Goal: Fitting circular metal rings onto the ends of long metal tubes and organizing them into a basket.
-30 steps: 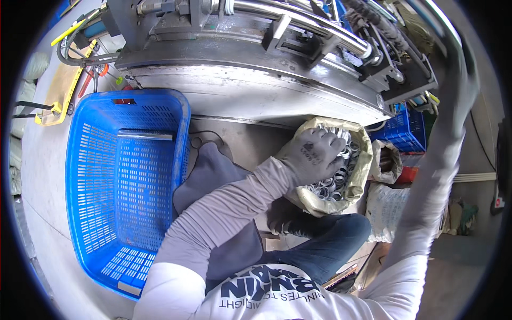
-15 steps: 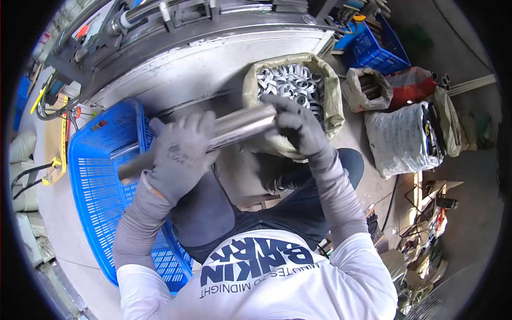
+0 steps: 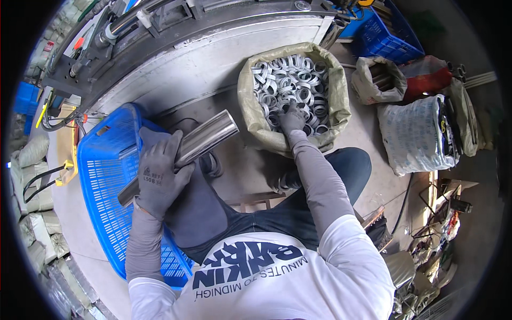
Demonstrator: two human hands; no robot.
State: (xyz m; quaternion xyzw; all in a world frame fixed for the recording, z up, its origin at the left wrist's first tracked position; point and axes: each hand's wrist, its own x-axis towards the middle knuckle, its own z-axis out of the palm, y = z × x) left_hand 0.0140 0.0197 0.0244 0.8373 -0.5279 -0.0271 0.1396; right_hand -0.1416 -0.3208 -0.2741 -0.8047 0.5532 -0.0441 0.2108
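A shiny metal tube (image 3: 207, 137) lies slantwise across my left thigh, its open end pointing up and right. My left hand (image 3: 161, 173), in a grey glove, is closed around it; the tube's lower end comes out beyond the palm over the blue basket (image 3: 101, 234). My right hand (image 3: 291, 119), gloved too, reaches into an open woven sack (image 3: 339, 101) full of grey metal rings (image 3: 288, 80). Its fingers look spread apart among the rings, and their tips are partly hidden there.
A long machine bench (image 3: 202, 45) runs along the far side. To the right stand a small sack of tubes (image 3: 368, 96), a stuffed white bag (image 3: 410, 136) and a blue crate (image 3: 389, 45). Scrap (image 3: 432, 240) is heaped at the lower right.
My right hand has left the tube's right end and moved down into the sack of rings. My left hand, still holding the tube, has come lower and left, and the tube tilts more steeply.
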